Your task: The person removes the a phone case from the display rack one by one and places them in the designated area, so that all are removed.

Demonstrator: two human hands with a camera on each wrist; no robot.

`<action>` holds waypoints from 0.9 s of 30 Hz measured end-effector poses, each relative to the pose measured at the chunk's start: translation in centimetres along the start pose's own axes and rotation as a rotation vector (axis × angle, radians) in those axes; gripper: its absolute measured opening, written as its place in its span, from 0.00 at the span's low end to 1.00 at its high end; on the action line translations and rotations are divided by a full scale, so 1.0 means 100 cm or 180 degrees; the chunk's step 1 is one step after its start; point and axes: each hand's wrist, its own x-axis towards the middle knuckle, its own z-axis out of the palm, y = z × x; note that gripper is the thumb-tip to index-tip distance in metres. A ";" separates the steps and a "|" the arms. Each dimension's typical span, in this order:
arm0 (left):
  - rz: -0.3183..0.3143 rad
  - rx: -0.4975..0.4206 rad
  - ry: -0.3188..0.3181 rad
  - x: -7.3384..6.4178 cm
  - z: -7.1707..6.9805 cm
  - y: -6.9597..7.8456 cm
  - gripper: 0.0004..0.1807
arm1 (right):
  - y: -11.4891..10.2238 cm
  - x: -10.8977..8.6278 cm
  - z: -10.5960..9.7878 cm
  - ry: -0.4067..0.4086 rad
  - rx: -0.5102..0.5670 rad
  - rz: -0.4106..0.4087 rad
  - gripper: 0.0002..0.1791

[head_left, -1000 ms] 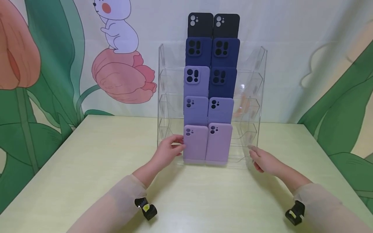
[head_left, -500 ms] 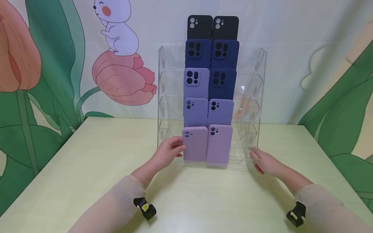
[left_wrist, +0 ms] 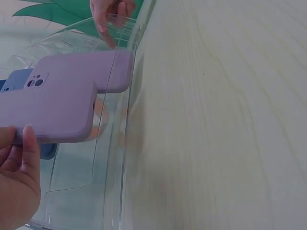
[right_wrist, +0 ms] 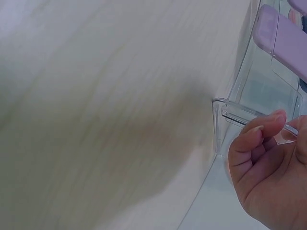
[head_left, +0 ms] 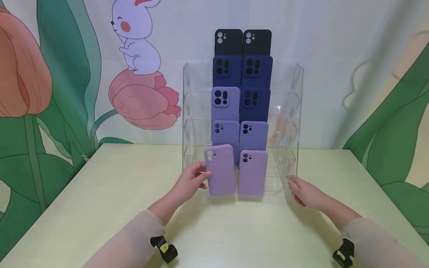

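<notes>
My left hand (head_left: 190, 182) pinches a pink-purple phone case (head_left: 221, 176) by its left edge. In the left wrist view this case (left_wrist: 57, 115) is out in front of the stand's clear front lip. A matching pink-purple case (head_left: 252, 176) stands to its right in the lowest tier of a clear acrylic display stand (head_left: 299, 93). My right hand (head_left: 305, 191) holds the stand's right side near the bottom; the right wrist view shows fingers and thumb (right_wrist: 276, 122) around the clear edge.
Higher tiers carry paired cases: lavender ones (head_left: 253, 136), navy ones (head_left: 257, 74) and black ones (head_left: 257, 42) at the top. The stand rests on a pale wood table (head_left: 214, 230). Behind hangs a curtain (head_left: 335, 93) printed with tulips and a rabbit.
The left pink-purple case has come out of the bottom tier, forward and slightly left, tilting in my left hand. My right hand keeps its hold on the stand. The head view has shifted upward.
</notes>
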 end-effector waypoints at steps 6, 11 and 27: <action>-0.0101 -0.0081 -0.0132 -0.006 -0.002 -0.003 0.11 | -0.002 -0.001 0.001 -0.0039 0.0040 0.0004 0.30; -0.0131 -0.0076 -0.0156 -0.008 -0.004 -0.006 0.11 | -0.002 -0.002 0.002 0.0007 0.0025 0.0014 0.28; -0.0293 -0.0110 -0.0053 -0.025 -0.013 -0.003 0.09 | -0.003 -0.002 0.001 -0.0003 -0.0087 0.0017 0.30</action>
